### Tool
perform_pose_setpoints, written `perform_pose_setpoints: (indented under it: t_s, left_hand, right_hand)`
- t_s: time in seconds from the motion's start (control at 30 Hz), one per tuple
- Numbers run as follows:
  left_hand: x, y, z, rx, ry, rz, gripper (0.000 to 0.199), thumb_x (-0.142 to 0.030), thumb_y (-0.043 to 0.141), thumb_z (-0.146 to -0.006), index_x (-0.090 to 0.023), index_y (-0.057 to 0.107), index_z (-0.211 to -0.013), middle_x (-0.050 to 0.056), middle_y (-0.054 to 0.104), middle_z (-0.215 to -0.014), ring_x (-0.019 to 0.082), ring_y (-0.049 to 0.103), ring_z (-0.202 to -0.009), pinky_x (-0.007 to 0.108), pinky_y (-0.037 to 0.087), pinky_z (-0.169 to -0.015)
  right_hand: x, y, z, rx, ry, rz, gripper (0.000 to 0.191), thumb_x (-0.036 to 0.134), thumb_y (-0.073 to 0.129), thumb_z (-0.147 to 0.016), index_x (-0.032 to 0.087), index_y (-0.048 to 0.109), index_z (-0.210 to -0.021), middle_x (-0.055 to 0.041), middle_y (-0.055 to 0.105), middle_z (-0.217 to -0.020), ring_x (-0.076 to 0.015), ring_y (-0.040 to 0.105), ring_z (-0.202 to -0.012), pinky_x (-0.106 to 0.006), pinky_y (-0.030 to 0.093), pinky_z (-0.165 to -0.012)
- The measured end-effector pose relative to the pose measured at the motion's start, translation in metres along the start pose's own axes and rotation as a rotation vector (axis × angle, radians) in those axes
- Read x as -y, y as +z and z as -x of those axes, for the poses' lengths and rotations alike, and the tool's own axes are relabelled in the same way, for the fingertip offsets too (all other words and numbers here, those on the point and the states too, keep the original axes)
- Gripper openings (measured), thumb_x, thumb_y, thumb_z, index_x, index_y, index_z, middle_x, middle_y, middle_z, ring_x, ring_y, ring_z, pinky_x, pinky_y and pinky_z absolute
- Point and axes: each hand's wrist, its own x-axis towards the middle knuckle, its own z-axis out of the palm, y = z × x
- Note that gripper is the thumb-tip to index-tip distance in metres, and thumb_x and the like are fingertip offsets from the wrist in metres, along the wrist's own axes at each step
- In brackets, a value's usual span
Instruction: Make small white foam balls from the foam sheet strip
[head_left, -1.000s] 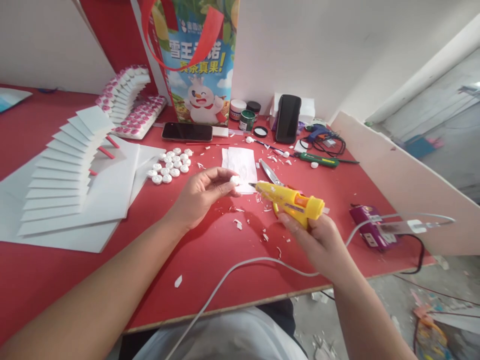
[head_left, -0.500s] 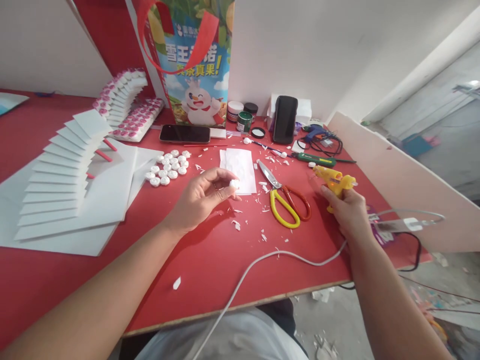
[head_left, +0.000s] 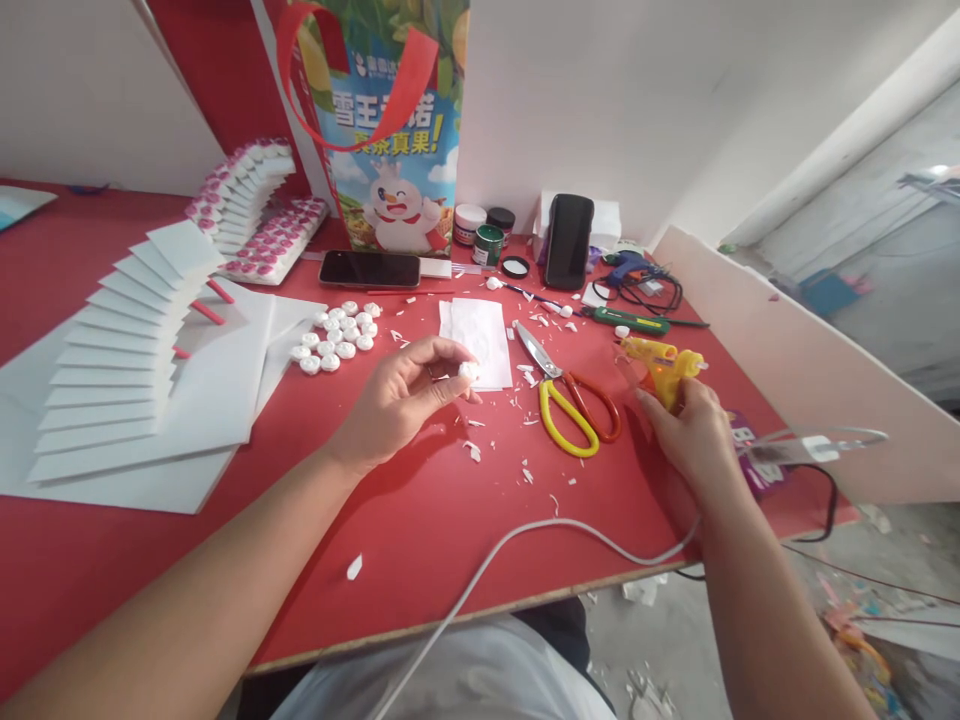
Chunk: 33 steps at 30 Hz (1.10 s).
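Between thumb and fingertips, my left hand (head_left: 409, 390) pinches a small white rosette (head_left: 469, 371) above the edge of a folded white paper (head_left: 487, 340). To the right, my right hand (head_left: 688, 425) is closed around the handle of a yellow hot glue gun (head_left: 661, 362), whose nozzle points left. The palm hides part of the handle. Scissors (head_left: 564, 395) with one yellow and one red handle lie between the two hands, blades toward the back. Several similar white rosettes (head_left: 337, 335) sit in a cluster left of my left hand.
White fanned panels (head_left: 112, 350) stand at left on white sheets. A phone (head_left: 370, 268), paint jars (head_left: 489, 243), an upright black phone (head_left: 568, 240) and a green-handled tool (head_left: 628, 320) line the back. A printed bag (head_left: 397, 130) stands behind. White scraps and a pale cable (head_left: 517, 530) cross the red table.
My right hand and the glue gun have shifted slightly left. My left hand stays nearly in place, and the rosette in its fingers shows more of its face.
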Motion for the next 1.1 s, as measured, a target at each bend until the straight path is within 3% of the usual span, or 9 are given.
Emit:
perform_pose_setpoints:
  t_s: [0.07,0.13,0.2,0.27,0.37,0.47,0.57,0.93,1.1]
  left_hand:
    - [0.000,0.001,0.000,-0.002,0.004,-0.003,0.019,-0.032,0.076,-0.086,-0.022,0.070,-0.101,0.002,0.071,-0.085,0.017,0.070,-0.080,0.031,0.057,-0.079]
    - [0.000,0.001,0.001,0.000,0.009,-0.012,0.019,-0.033,0.074,-0.088,-0.022,0.072,-0.103,0.003,0.071,-0.085,0.018,0.069,-0.081,0.032,0.057,-0.081]
    - [0.000,0.002,0.001,0.007,0.014,-0.020,0.020,-0.033,0.073,-0.089,-0.021,0.073,-0.106,0.003,0.071,-0.085,0.018,0.069,-0.083,0.032,0.056,-0.083]
    - [0.000,0.002,0.002,0.013,0.015,-0.025,0.022,-0.033,0.072,-0.090,-0.021,0.073,-0.108,0.003,0.071,-0.085,0.018,0.069,-0.085,0.031,0.056,-0.084]
    - [0.000,0.003,0.002,-0.004,0.016,-0.009,0.022,-0.032,0.074,-0.089,-0.021,0.072,-0.108,0.004,0.072,-0.091,0.017,0.070,-0.084,0.030,0.057,-0.082]
    - [0.001,0.003,0.000,-0.018,0.036,0.038,0.019,-0.029,0.076,-0.087,-0.020,0.069,-0.103,0.003,0.071,-0.094,0.016,0.070,-0.083,0.030,0.057,-0.083]
    - [0.003,0.002,-0.002,-0.021,0.053,0.070,0.017,-0.027,0.077,-0.086,-0.021,0.069,-0.101,0.002,0.071,-0.094,0.015,0.070,-0.086,0.030,0.058,-0.085]
    - [0.006,0.003,-0.004,-0.063,0.045,0.084,0.019,-0.029,0.079,-0.085,-0.019,0.071,-0.100,0.003,0.074,-0.095,0.017,0.071,-0.091,0.030,0.059,-0.086]
    - [0.006,0.005,-0.004,-0.061,0.027,0.090,0.019,-0.028,0.078,-0.086,-0.019,0.070,-0.100,0.003,0.074,-0.093,0.016,0.072,-0.088,0.030,0.059,-0.086]
  right_hand:
    - [0.004,-0.003,0.014,-0.028,-0.020,0.016,0.050,0.057,0.060,-0.078,0.015,0.060,-0.103,-0.0198,0.063,-0.105,-0.0352,0.060,-0.102,-0.048,0.049,-0.085]
    - [0.012,-0.010,0.032,-0.071,-0.052,0.034,0.069,0.053,0.061,-0.083,0.005,0.053,-0.132,-0.0288,0.056,-0.129,-0.0417,0.055,-0.122,-0.054,0.047,-0.097]
    - [0.027,-0.022,0.050,-0.137,-0.159,0.035,0.074,0.050,0.062,-0.087,0.005,0.048,-0.143,-0.0297,0.052,-0.139,-0.0429,0.052,-0.130,-0.056,0.046,-0.102]
    - [0.049,-0.032,0.065,-0.207,-0.306,-0.061,0.055,0.042,0.062,-0.091,0.013,0.058,-0.138,-0.0225,0.061,-0.130,-0.0356,0.060,-0.121,-0.049,0.051,-0.099]
    - [0.090,-0.037,0.074,-0.041,-0.520,-0.406,0.031,0.026,0.061,-0.096,0.021,0.069,-0.125,-0.0124,0.069,-0.118,-0.0209,0.070,-0.094,-0.036,0.057,-0.086]
    - [0.127,-0.021,0.068,0.208,-0.554,-0.674,0.023,0.022,0.060,-0.096,0.021,0.073,-0.115,-0.0082,0.072,-0.107,-0.0150,0.070,-0.082,-0.031,0.058,-0.076]
    - [0.151,0.003,0.055,0.274,-0.526,-0.836,0.018,0.023,0.067,-0.092,0.019,0.074,-0.107,-0.0057,0.072,-0.096,-0.0149,0.071,-0.079,-0.029,0.058,-0.070]
    - [0.161,0.033,0.060,0.189,-0.456,-1.048,0.004,0.021,0.070,-0.090,0.020,0.071,-0.093,-0.0041,0.068,-0.091,-0.0160,0.070,-0.081,-0.032,0.061,-0.073]
    - [0.159,0.034,0.059,0.064,-0.572,-0.969,0.004,0.016,0.067,-0.091,0.019,0.069,-0.091,-0.0032,0.068,-0.087,-0.0144,0.068,-0.077,-0.030,0.058,-0.071]
